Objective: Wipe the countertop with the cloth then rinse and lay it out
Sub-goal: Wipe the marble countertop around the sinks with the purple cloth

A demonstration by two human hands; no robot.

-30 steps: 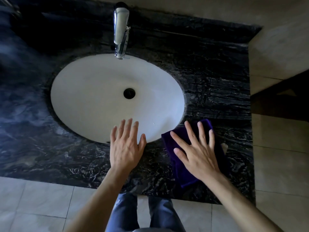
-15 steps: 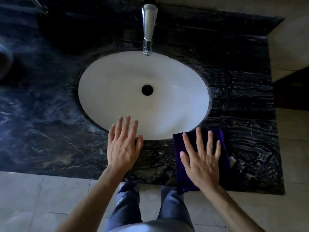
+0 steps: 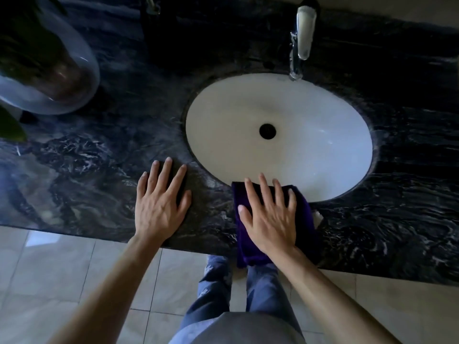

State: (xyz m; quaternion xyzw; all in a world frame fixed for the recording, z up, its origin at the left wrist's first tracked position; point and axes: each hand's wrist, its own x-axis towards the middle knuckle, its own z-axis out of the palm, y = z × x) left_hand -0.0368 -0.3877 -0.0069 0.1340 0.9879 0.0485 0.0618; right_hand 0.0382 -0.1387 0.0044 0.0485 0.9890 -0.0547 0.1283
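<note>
Right hand (image 3: 270,219) lay flat on the purple cloth (image 3: 304,214), fingers straight and spread, palm pressing it down, nothing curled around it. Cloth sat on the black marble countertop (image 3: 99,170) at the near rim of the white oval sink (image 3: 248,115), its far edge touching or just overlapping the basin lip, its near end hanging past the counter's front edge. Small pale tag or corner (image 3: 318,216) showed at the cloth's right side, too small to say which.

Left hand (image 3: 159,202) was flat on bare marble just left of the cloth, fingers straight and spread, holding nothing, apart from both cloth and sink rim. Both forearms bare.

Chrome faucet (image 3: 304,36) stood behind the sink, spout over the far rim; no water visible. Dark drain hole (image 3: 267,131) near basin centre.

Far left of the counter: a glass bowl-shaped vase (image 3: 74,78) with dark contents, blurred, and a green leaf (image 3: 10,125) at the frame edge. Beige floor tiles (image 3: 62,269) below the counter edge, person's blue jeans (image 3: 211,289) between the arms
</note>
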